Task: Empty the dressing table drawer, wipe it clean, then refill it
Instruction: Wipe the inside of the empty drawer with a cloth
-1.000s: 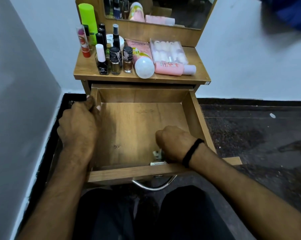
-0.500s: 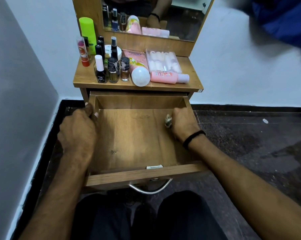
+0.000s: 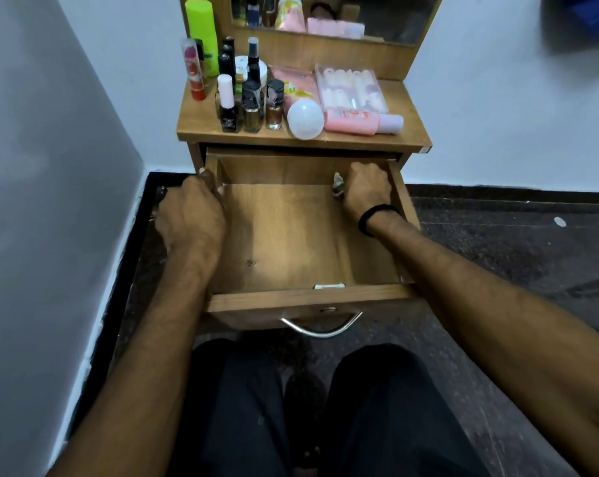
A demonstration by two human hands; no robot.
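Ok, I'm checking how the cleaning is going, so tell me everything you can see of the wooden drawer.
The brown wooden drawer stands pulled out from under the dressing table's top. It is a shallow open box: bare wood-grain floor with one small dark spot, a white catch on the front wall, a curved metal handle outside. The left hand grips its left wall near the back. The right hand, at the back right corner, holds a small pale wad.

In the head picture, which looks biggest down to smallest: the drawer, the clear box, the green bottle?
drawer
clear box
green bottle
The bottle stands farther back, so the last two are unsure.
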